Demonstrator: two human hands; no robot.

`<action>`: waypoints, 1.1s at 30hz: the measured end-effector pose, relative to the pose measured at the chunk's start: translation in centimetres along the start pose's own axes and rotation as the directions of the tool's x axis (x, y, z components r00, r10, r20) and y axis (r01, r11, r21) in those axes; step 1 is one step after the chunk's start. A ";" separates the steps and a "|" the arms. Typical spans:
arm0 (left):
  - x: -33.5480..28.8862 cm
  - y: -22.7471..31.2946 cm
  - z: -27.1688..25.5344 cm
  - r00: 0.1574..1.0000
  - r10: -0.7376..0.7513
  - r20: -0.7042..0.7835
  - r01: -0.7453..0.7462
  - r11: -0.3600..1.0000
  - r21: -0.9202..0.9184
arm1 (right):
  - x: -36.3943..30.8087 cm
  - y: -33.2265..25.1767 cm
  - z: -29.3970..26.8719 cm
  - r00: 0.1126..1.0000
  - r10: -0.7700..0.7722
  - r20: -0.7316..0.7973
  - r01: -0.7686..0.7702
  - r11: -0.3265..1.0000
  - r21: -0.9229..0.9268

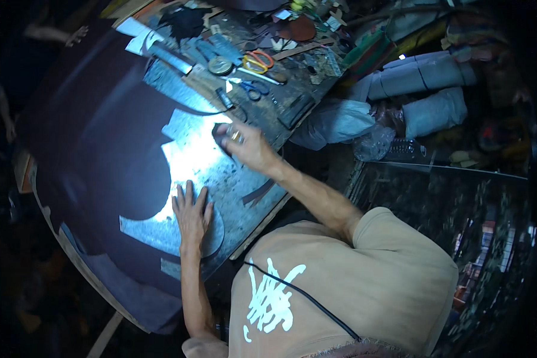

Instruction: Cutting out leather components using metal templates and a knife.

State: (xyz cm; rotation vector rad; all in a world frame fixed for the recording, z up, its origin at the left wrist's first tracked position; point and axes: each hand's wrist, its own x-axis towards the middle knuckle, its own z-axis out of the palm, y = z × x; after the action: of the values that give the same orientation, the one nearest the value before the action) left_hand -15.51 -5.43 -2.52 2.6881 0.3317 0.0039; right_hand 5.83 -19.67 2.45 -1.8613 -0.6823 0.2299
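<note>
My left hand (191,216) lies flat with its fingers spread. It presses on a pale grey, curved flat piece (138,226) at the near edge of a dark brown leather sheet (89,143). Farther right, my right hand (250,148) is closed around a small dark object (218,136); its exact kind is hidden by the fingers. Beneath this hand the grey worktop (232,185) shines under a bright light. A narrow dark strip (258,194) rests near the worktop's front edge.
Past my right hand lie orange-handled scissors (258,62), blue-handled scissors (255,89), a round tin (220,65) and many scraps. White wrapped rolls (420,74) stand right of the table. Another person's hand (77,36) shows at the far left.
</note>
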 end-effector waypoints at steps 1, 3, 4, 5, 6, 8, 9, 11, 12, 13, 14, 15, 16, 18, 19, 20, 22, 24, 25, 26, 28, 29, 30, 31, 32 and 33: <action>-0.3 0.1 0.1 1.000 -0.026 0.003 0.026 1.000 0.006 | 2.2 -0.9 -2.6 0.991 0.129 -0.016 -0.129 0.991 0.023; -0.2 0.8 0.1 0.999 -0.038 0.003 0.038 0.999 0.025 | 7.3 0.9 -7.4 0.966 0.036 -0.256 -0.023 0.998 0.053; 0.1 1.3 -0.1 0.999 -0.045 0.011 0.044 0.999 0.030 | 10.6 4.2 -10.4 0.937 -0.057 -0.344 0.079 0.995 0.052; 0.4 1.5 0.0 0.998 -0.062 0.019 0.061 0.998 0.035 | 13.5 6.4 -12.5 0.878 -0.128 -0.462 0.149 0.989 0.009; 0.5 1.6 0.1 0.998 -0.064 0.015 0.063 0.997 0.046 | 15.8 7.6 -14.8 0.895 0.094 -0.436 -0.055 0.993 0.100; 0.2 2.0 0.4 0.996 -0.083 0.011 0.083 0.995 0.048 | 19.2 11.9 -17.5 0.852 0.366 -0.373 -0.326 0.930 0.169; -0.3 2.3 0.6 0.996 -0.094 0.010 0.093 0.994 0.054 | 18.8 13.3 -17.6 0.876 0.353 -0.327 -0.332 0.936 0.121; -0.3 3.1 0.8 0.990 -0.143 0.018 0.141 0.986 0.094 | 18.0 14.1 -17.2 0.894 0.380 -0.238 -0.352 0.923 0.155; -0.7 3.7 1.0 0.984 -0.178 0.018 0.176 0.979 0.099 | 15.7 13.6 -15.5 0.889 0.423 -0.172 -0.381 0.895 0.231; -1.6 4.2 1.3 0.976 -0.216 -0.010 0.216 0.973 0.080 | 13.0 11.4 -12.9 0.925 0.376 -0.051 -0.352 0.900 0.259; -2.5 4.9 1.8 0.964 -0.265 -0.037 0.267 0.962 0.061 | 10.1 8.6 -10.5 0.943 0.323 0.079 -0.331 0.897 0.292; -2.8 5.5 2.3 0.958 -0.277 -0.079 0.280 0.959 0.037 | 7.3 7.1 -8.9 0.905 0.364 0.219 -0.420 0.845 0.331; -3.1 6.0 2.9 0.953 -0.277 -0.125 0.280 0.960 0.008 | 4.7 6.0 -7.1 0.840 0.392 0.374 -0.520 0.778 0.353; -3.2 7.3 3.3 0.938 -0.301 -0.172 0.298 0.954 -0.041 | 0.0 3.2 -4.5 0.654 0.428 0.624 -0.722 0.601 0.344; -3.3 8.3 2.7 0.925 -0.338 -0.173 0.328 0.941 -0.084 | -2.0 2.2 -3.5 0.594 0.402 0.697 -0.756 0.576 0.312; -4.2 8.9 2.8 0.905 -0.364 -0.219 0.347 0.931 -0.112 | -3.7 0.1 -2.8 0.539 0.396 0.743 -0.767 0.595 0.239; -5.5 9.4 3.0 0.854 -0.462 -0.238 0.443 0.887 -0.133 | -6.2 0.0 -1.0 0.423 0.379 0.823 -0.747 0.660 0.080; -7.2 8.8 2.7 0.776 -0.557 -0.297 0.541 0.829 -0.141 | -7.4 0.1 0.3 0.392 0.380 0.838 -0.747 0.663 0.049; -8.1 8.2 2.5 0.766 -0.574 -0.289 0.558 0.817 -0.143 | -7.8 0.0 0.7 0.399 0.385 0.832 -0.734 0.678 0.039; -8.8 7.5 2.1 0.715 -0.611 -0.341 0.597 0.787 -0.158 | -8.2 -0.1 0.9 0.387 0.386 0.838 -0.737 0.675 0.030; -10.3 5.8 1.7 0.652 -0.639 -0.407 0.631 0.756 -0.176 | -9.2 -0.5 1.7 0.416 0.457 0.786 -0.849 0.505 0.155; -10.7 4.9 1.4 0.599 -0.691 -0.405 0.624 0.719 -0.305 | -9.7 -0.8 2.2 0.437 0.465 0.770 -0.860 0.466 0.207; -11.2 4.4 1.3 0.549 -0.739 -0.390 0.599 0.674 -0.433 | -10.2 -1.2 2.6 0.445 0.463 0.766 -0.855 0.475 0.210; -11.6 3.9 1.1 0.552 -0.733 -0.397 0.588 0.680 -0.438 | -10.6 -1.6 3.1 0.446 0.503 0.740 -0.877 0.412 0.248; -11.8 3.3 0.9 0.524 -0.762 -0.381 0.568 0.646 -0.510 | -10.9 -2.0 3.5 0.446 0.542 0.712 -0.891 0.349 0.291; -12.1 2.9 0.7 0.500 -0.788 -0.358 0.541 0.608 -0.581 | -11.0 -2.4 3.7 0.461 0.545 0.700 -0.883 0.362 0.299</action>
State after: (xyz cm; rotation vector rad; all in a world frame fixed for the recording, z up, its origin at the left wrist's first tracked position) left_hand -26.50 -11.11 -1.37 1.8887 1.4283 0.6194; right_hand -5.70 -22.28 1.42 -1.2663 0.0617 1.4441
